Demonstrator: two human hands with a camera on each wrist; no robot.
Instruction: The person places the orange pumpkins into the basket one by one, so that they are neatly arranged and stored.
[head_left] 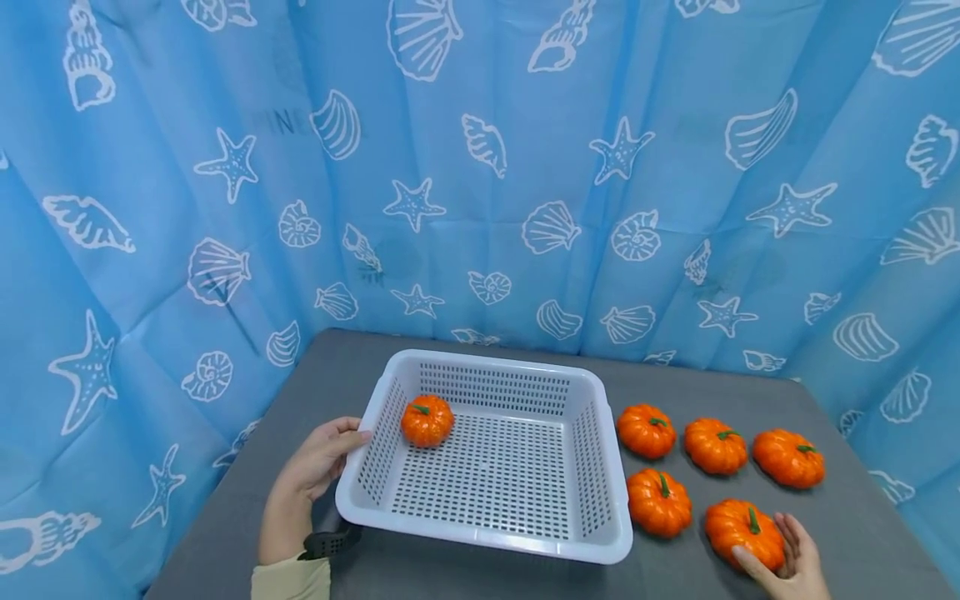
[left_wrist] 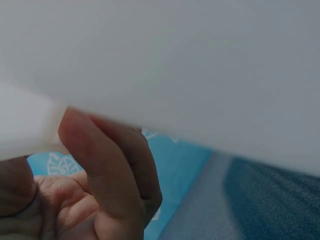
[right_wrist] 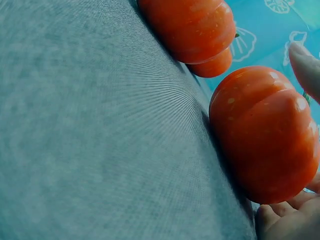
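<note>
The left hand (head_left: pixel 324 457) pinches the white basket (head_left: pixel 480 539) by its rim, presumably steadying it, while the right hand (head_left: pixel 797 565), its grip part-open, curls round a pumpkin (head_left: pixel 737 527).

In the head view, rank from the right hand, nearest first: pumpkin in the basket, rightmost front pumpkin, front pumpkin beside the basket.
1. Rightmost front pumpkin, by the right hand.
2. Other front pumpkin, right of the basket.
3. Basketed pumpkin, left end.
</note>
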